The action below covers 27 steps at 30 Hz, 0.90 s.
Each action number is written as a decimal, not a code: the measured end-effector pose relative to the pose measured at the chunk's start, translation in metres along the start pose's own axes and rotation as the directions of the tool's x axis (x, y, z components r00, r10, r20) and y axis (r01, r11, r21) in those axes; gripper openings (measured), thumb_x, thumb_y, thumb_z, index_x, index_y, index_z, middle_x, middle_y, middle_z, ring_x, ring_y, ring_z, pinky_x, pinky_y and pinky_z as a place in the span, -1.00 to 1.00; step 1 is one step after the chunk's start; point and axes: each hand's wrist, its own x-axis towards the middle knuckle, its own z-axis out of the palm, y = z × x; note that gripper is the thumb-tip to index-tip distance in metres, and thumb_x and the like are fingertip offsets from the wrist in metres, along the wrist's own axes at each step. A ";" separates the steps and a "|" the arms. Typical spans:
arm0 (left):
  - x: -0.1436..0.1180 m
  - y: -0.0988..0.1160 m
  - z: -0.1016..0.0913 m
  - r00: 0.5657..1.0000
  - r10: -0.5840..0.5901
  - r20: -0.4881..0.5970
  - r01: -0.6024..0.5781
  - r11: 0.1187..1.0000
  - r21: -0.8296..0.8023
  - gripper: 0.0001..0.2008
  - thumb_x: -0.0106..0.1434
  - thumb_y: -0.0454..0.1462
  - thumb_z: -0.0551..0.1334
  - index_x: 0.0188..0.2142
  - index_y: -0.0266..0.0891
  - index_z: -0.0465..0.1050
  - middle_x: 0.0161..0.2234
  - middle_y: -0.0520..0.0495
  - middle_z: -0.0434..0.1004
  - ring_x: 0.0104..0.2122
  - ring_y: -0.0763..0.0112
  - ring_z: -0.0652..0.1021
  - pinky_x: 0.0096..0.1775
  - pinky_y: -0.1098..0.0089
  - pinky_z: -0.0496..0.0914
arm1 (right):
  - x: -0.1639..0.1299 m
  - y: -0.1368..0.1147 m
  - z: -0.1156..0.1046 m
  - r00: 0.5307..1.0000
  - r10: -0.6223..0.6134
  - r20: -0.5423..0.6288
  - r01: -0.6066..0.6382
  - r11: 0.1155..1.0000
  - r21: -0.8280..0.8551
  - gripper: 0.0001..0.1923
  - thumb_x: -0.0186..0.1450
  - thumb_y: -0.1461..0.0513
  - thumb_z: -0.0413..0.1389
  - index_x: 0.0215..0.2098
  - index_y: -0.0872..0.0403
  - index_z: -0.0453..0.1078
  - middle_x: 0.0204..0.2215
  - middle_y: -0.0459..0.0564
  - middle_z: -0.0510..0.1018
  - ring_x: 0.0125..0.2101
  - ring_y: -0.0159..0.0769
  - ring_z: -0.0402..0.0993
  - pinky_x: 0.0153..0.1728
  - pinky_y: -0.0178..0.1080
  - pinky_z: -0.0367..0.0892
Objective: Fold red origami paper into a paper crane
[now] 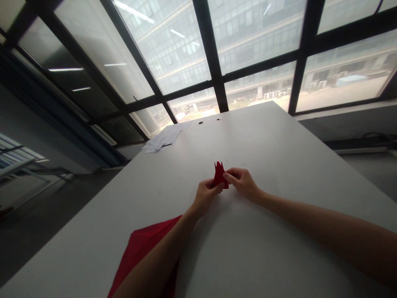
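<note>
A small piece of folded red paper [219, 174] with several pointed tips at its top stands upright between my hands, over the middle of the white table. My left hand [208, 192] pinches its lower left side, the thumb lying across its front near the bottom edge. From the right, my right hand [242, 181] grips its right side between thumb and fingers. Parts of both hands' fingers are hidden behind the folded paper. Under my left forearm lies a larger flat red sheet or stack [141, 244], partly covered by the arm.
The white table [248, 136] reaches toward large dark-framed windows. White papers [164, 138] with a dark pen-like stick [166, 145] lie at its far left edge. Two small round holes, one of them here [200, 123], sit near the far end.
</note>
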 end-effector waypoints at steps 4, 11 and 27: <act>-0.002 0.003 0.002 0.999 -0.020 0.039 0.019 1.000 0.011 -0.64 0.13 -0.09 0.42 -0.24 -0.36 0.63 -0.37 -0.15 0.61 -0.43 0.41 0.47 -0.35 0.43 0.28 | 0.000 0.000 -0.001 1.000 0.007 -0.016 -0.007 1.000 0.010 -0.74 0.25 0.09 0.19 -0.39 0.14 0.55 -0.50 -0.02 0.57 -0.49 -0.33 0.39 -0.46 -0.29 0.25; -0.002 0.004 0.005 0.999 -0.007 -0.042 0.007 1.000 -0.001 -0.60 0.14 -0.03 0.39 -0.30 -0.39 0.64 -0.41 -0.16 0.61 -0.44 0.38 0.50 -0.35 0.41 0.32 | 0.000 -0.004 0.001 0.999 0.040 0.005 -0.040 0.999 0.017 -0.69 0.26 0.05 0.15 -0.43 0.12 0.50 -0.55 -0.08 0.49 -0.51 -0.37 0.30 -0.49 -0.31 0.18; 0.000 0.001 0.005 0.997 0.015 -0.075 -0.015 1.000 0.008 -0.59 0.19 0.01 0.34 -0.32 -0.35 0.59 -0.42 -0.08 0.55 -0.46 0.46 0.42 -0.38 0.46 0.28 | 0.000 0.002 -0.001 0.998 0.053 0.046 -0.052 0.999 -0.010 -0.53 0.29 -0.04 0.10 -0.62 0.11 0.32 -0.64 -0.16 0.22 -0.57 -0.44 0.06 -0.55 -0.31 -0.01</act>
